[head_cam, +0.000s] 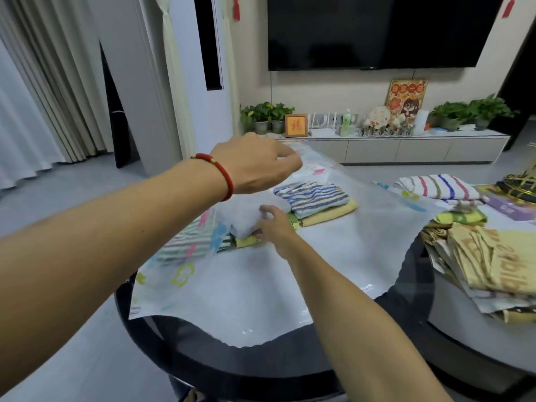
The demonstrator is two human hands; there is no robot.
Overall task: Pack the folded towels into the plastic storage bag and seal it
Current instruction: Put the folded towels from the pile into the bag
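The clear plastic storage bag (246,288) with coloured prints lies spread over the round dark table (290,369). My left hand (255,166) is raised at the bag's far side, pinching its upper layer and holding it up. My right hand (275,227) reaches under that lifted plastic and grips a folded yellow-green towel (246,241) at the bag's mouth. Striped towels (188,242) show through the plastic further left, inside the bag. A blue-striped towel on a yellow one forms a stack (316,203) just right of my hands.
A pink-and-blue striped towel (438,187) and a green-yellow towel (461,218) lie at the table's right. Crumpled gold printed bags (487,265) pile up at the right edge. A TV cabinet (400,149) with plants stands beyond.
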